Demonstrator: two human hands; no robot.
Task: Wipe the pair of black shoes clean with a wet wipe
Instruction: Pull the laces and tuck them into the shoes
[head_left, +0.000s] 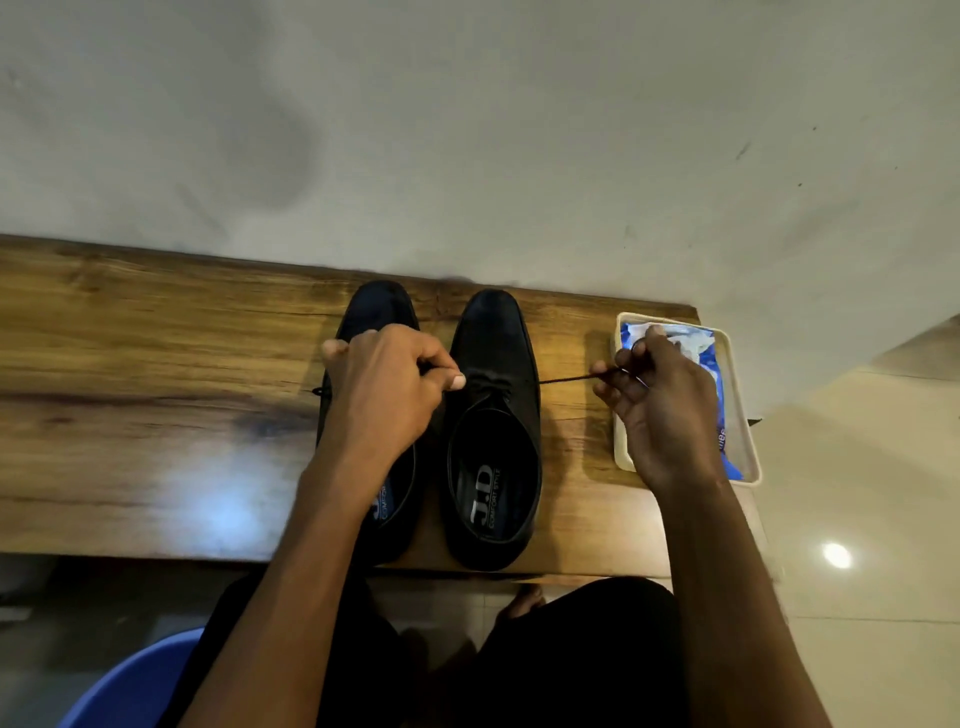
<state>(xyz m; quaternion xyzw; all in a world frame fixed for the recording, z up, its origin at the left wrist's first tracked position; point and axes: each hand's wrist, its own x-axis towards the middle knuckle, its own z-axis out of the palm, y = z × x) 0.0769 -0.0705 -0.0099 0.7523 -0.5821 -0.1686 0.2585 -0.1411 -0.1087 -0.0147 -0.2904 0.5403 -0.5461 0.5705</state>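
Two black lace-up shoes stand side by side on a wooden table (156, 364), toes pointing away from me. My left hand (387, 384) lies over the left shoe (371, 306) and pinches a lace end of the right shoe (493, 353). My right hand (660, 410) pinches the other lace end (566, 378), drawn taut to the right of that shoe. Under my right hand a blue and white wet wipe pack (696, 348) lies in a cream tray (748, 441).
The tray sits at the table's right end, close to the edge. A pale wall rises right behind the table. A blue stool (130, 686) shows at the lower left, my dark-clad legs at the bottom, tiled floor to the right.
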